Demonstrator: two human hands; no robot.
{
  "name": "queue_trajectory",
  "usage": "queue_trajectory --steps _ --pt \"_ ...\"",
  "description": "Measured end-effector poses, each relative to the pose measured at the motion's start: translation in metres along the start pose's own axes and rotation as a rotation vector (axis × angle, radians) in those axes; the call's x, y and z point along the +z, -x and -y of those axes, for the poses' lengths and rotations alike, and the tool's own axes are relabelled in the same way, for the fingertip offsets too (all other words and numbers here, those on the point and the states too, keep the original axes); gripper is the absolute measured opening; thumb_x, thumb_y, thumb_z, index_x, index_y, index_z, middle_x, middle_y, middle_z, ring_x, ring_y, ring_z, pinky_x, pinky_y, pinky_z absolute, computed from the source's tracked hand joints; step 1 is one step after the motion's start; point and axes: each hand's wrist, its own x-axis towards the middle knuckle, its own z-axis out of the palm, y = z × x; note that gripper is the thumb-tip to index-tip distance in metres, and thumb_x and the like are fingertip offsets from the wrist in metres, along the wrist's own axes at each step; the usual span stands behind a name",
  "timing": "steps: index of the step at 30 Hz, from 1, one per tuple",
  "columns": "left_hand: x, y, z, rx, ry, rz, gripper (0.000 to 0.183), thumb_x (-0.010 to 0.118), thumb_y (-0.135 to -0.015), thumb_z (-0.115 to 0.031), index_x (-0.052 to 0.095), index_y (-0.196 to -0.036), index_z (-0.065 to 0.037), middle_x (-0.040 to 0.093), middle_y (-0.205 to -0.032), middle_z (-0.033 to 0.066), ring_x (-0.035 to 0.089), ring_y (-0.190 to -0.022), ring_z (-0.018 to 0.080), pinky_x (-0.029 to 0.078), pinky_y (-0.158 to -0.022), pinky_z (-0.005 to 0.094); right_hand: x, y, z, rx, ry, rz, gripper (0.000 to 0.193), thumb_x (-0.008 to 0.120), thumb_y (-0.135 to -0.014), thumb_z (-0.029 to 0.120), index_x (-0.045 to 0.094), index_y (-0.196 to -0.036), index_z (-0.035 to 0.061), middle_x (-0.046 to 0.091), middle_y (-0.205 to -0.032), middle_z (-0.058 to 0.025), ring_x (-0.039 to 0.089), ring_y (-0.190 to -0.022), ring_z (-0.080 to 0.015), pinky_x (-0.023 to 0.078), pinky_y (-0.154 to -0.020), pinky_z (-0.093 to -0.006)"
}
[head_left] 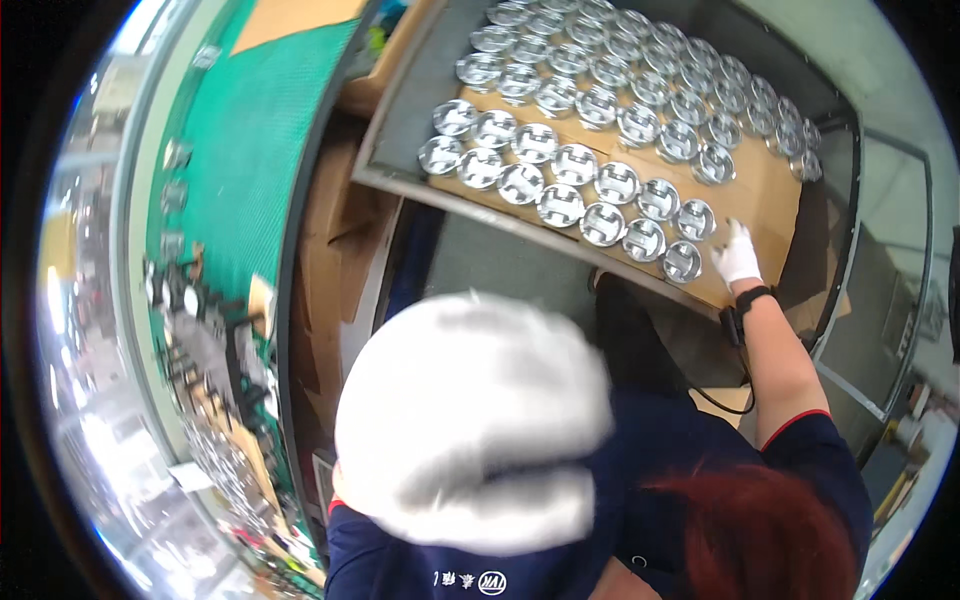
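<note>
My right hand (pixel 737 257), in a white glove, is over the cardboard at the near right corner of a metal-framed tray (pixel 480 208). Its fingers are apart, and nothing shows between them. Just left of it stand two shiny metal pistons (pixel 682 262), at the end of a double row. My left hand (pixel 470 420), gloved in white too, is raised close to the camera and looks large. Motion blurs its fingers, so whether it holds anything cannot be made out.
Several more rows of pistons (pixel 597 107) stand on the tray's cardboard lining (pixel 765 205). At left is a bench with a green mat (pixel 255 130), with a few pistons at its edge and metal fixtures (pixel 215 350) nearer. Cardboard (pixel 340 230) sits between bench and tray.
</note>
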Motion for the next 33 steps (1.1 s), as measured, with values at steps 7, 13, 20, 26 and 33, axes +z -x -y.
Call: queue_trajectory --steps 7,13,20,26,33 --pt "-0.055 0.091 -0.197 0.248 -0.342 0.363 0.02 0.074 -0.082 -0.019 0.069 -0.098 -0.008 0.07 -0.103 0.0124 0.068 -0.094 0.031 0.057 -0.076 0.0393 -0.048 0.09 0.119 -0.207 -0.157 -0.04 0.059 0.075 -0.081 0.012 0.054 -0.135 0.0009 0.061 -0.122 -0.0267 0.06 -0.117 -0.0434 0.05 -0.101 -0.0468" --pt "-0.053 0.165 -0.241 0.076 -0.515 0.125 0.021 0.073 -0.086 -0.018 0.07 -0.103 -0.006 0.071 -0.105 0.0125 0.068 -0.099 0.0325 0.055 -0.082 0.0409 -0.002 0.136 0.274 -0.595 -0.225 0.378 0.049 0.071 -0.084 0.01 0.057 -0.13 -0.0022 0.064 -0.119 -0.0256 0.064 -0.11 -0.0363 0.052 -0.097 -0.0433" --pt "-0.043 0.272 -0.208 -0.662 -0.727 -0.584 0.022 0.072 -0.091 -0.017 0.07 -0.109 -0.005 0.072 -0.107 0.0125 0.068 -0.103 0.0342 0.054 -0.09 0.0427 0.082 0.118 0.394 -1.178 -0.097 0.643 0.049 0.075 -0.088 0.027 0.061 -0.127 0.0004 0.066 -0.12 -0.024 0.063 -0.113 -0.041 0.051 -0.1 -0.0443" --pt "-0.039 0.409 -0.148 -1.412 -0.895 -0.834 0.028 0.068 -0.088 -0.019 0.068 -0.109 -0.002 0.071 -0.1 0.0195 0.067 -0.097 0.0394 0.054 -0.086 0.0475 0.118 0.089 0.486 -1.099 -0.036 0.884 0.039 0.073 -0.084 0.005 0.064 -0.122 0.0 0.072 -0.103 -0.0174 0.073 -0.081 -0.0254 0.058 -0.078 -0.0356" --pt "-0.055 0.557 -0.136 -1.609 -1.177 -1.27 0.053 0.075 -0.085 -0.023 0.058 -0.128 0.003 0.067 -0.111 0.0246 0.064 -0.104 0.0424 0.052 -0.092 0.0492 0.141 0.1 0.591 -1.307 -0.025 0.865 0.037 0.072 -0.085 0.002 0.064 -0.121 0.0001 0.071 -0.103 -0.0166 0.072 -0.08 -0.0236 0.057 -0.076 -0.0344"
